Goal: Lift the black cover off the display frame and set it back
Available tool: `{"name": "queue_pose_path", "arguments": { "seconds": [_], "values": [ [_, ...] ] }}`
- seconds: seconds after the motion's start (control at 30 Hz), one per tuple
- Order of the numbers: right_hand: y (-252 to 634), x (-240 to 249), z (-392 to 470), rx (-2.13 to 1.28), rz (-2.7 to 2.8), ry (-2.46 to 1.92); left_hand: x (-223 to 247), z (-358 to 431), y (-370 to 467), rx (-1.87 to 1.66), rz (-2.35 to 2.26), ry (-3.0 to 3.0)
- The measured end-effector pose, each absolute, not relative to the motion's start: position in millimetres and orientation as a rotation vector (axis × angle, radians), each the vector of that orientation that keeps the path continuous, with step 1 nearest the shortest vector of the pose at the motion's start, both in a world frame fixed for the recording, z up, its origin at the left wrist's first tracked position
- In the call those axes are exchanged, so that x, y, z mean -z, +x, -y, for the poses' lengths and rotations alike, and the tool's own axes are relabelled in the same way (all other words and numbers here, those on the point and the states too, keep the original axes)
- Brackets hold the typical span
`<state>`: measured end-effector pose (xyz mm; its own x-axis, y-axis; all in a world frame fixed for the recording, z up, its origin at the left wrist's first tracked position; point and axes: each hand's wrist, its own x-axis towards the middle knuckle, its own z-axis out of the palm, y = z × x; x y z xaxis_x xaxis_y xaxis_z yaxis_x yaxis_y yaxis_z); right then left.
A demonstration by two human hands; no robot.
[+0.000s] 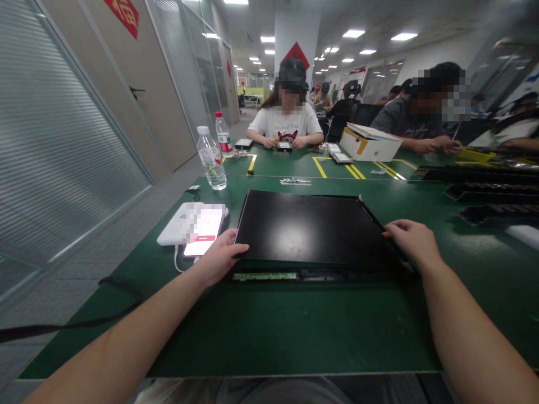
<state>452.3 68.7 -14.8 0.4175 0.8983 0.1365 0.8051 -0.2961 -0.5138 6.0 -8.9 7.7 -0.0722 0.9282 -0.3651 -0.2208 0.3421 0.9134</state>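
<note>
A flat, dark display panel (309,227) lies slightly askew over a black frame (381,219) on the table in front of me. Along the near side, a narrow green circuit board (265,276) shows in the frame's lower strip. My left hand (223,255) grips the panel's left edge, thumb on top and fingers underneath. At the right side, my right hand (410,238) pinches the edge of the black frame with curled fingers. What lies beneath the panel is hidden.
Left of the panel are a lit phone (205,230), a white device (179,224) with a cable, and a water bottle (211,159). Dark strips (488,191) lie at right. A person (288,120) sits opposite, near a white box (370,143). The green table (295,331) has yellow tape marks.
</note>
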Motion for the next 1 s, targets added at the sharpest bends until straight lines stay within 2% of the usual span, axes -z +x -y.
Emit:
{"name": "queue_pose_path", "arguments": {
  "seconds": [1.0],
  "values": [
    [453.5, 13.7, -68.0, -0.262, 1.443, -2.170, -15.4, 13.1, 12.6, -1.102, -1.266, 0.766]
  ]
}}
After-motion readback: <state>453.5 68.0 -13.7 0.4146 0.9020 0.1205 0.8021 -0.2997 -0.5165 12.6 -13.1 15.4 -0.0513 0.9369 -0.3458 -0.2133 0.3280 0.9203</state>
